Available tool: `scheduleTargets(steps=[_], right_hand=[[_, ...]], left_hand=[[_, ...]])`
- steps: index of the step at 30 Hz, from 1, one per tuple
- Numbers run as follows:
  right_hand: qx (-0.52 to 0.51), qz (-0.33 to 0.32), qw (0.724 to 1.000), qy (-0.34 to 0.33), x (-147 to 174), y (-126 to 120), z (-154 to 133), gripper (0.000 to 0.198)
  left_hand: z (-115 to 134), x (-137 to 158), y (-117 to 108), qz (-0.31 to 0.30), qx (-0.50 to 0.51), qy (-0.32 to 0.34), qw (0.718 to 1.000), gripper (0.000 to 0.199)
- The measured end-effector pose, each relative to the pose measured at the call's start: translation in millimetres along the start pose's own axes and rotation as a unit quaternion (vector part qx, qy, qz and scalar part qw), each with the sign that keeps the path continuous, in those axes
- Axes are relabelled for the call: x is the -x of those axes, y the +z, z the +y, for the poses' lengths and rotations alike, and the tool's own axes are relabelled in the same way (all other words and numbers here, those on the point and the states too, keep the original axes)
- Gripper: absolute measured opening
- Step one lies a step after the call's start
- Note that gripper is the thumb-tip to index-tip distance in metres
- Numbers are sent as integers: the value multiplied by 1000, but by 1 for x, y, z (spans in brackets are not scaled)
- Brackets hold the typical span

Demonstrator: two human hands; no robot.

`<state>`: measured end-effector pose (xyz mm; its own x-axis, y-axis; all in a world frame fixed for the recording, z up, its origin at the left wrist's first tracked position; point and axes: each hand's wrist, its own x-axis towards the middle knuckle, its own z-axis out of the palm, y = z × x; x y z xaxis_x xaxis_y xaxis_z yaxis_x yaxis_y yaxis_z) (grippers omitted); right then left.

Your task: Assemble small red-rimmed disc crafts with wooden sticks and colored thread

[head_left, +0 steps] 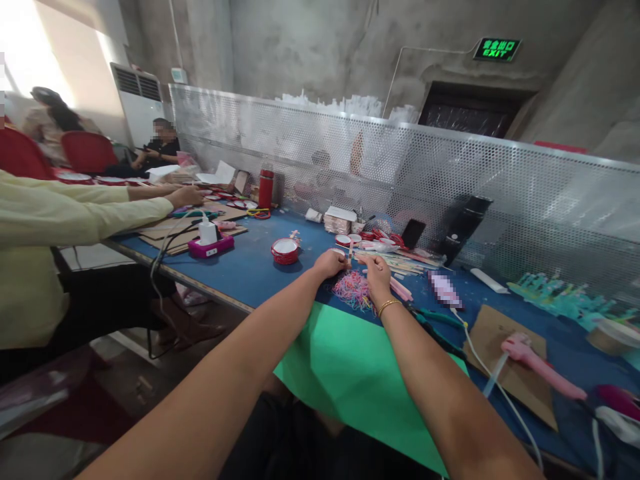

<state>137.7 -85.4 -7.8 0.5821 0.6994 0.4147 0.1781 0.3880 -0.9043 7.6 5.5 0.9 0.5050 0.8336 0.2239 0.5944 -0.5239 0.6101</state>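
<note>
My left hand [331, 264] is closed, its fingertips pinching a short pale stick [351, 249] that stands upright. Close beside it, my right hand [377, 273] is closed too, thumb and fingers together near the stick; what they grip is too small to make out. Just below both hands lies a tangled heap of thin multicoloured bands or threads [353, 292]. A green sheet [350, 360] hangs over the table edge beneath my forearms. Behind my right hand, flat pale sticks [400, 265] are spread about. Pink strips [400, 289] lie by my right wrist.
The blue table [240, 267] bears a stack of red-rimmed rolls [285, 251], a purple power strip [211, 247], teal-handled pliers [440, 319], and a pink glue gun [543, 367] on cardboard [480, 333]. A perforated metal screen [300, 140] stands behind. A co-worker's sleeve [60, 213] reaches in at left.
</note>
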Motion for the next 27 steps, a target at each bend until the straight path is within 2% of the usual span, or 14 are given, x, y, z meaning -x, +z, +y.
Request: scheduleTargets(steps=[6, 12, 27], right_hand=[[11, -24, 1000, -3, 1, 1, 1, 24], [13, -6, 1000, -11, 0, -1, 1, 24], [10, -27, 1000, -8, 1, 0, 0, 20]], left_hand=[[-1, 0, 1, -1, 2, -2, 1000, 25], [1, 1, -1, 1, 5, 5, 1000, 25], [4, 4, -4, -1, 8, 3, 1000, 24]])
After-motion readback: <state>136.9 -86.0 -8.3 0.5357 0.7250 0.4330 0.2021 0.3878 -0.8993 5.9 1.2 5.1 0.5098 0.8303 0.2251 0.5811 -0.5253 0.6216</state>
